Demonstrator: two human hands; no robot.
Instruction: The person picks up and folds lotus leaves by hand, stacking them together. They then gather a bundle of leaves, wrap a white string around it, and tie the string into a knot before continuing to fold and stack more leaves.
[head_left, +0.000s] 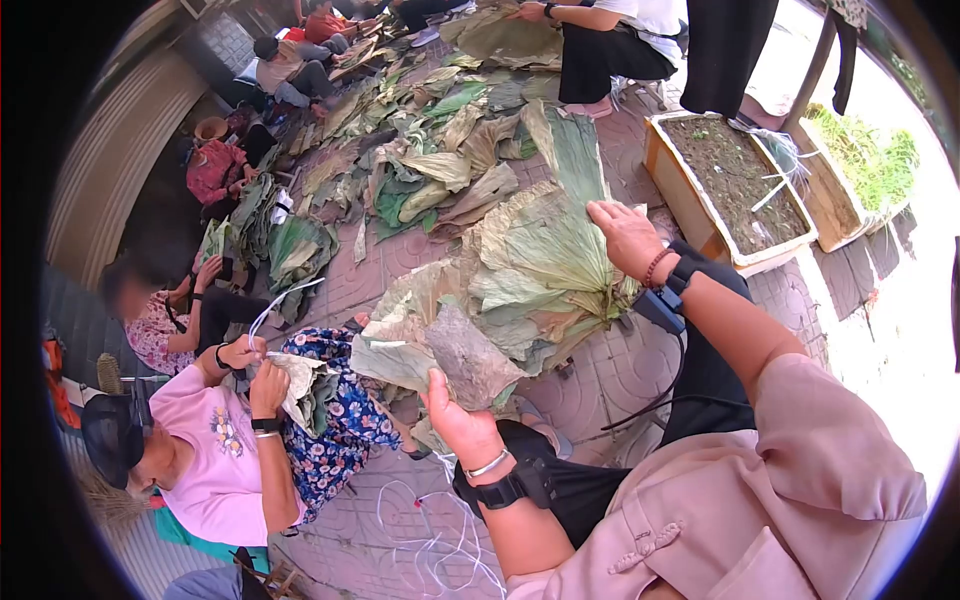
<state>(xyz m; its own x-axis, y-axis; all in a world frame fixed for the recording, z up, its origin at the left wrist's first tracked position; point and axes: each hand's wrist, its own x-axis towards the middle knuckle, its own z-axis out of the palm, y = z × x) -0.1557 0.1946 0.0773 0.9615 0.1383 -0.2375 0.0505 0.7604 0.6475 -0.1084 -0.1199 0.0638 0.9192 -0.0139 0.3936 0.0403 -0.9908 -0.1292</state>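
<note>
A layered bundle of dried lotus leaves spreads in front of me, pale green and brown, with the leaf veins gathering near my right hand. My right hand grips the bundle's right edge, its fingertips over a long green leaf. Lower down, my left hand is closed on a grey-brown dried lotus leaf, thumb on top. The left fingers beneath that leaf are hidden. The grey-brown leaf overlaps the lower left of the bundle.
A heap of dried leaves covers the brick paving ahead. On my left, a person in pink handles leaves and white string. White string lies below. Soil-filled foam planters stand at right. Other people sit farther off.
</note>
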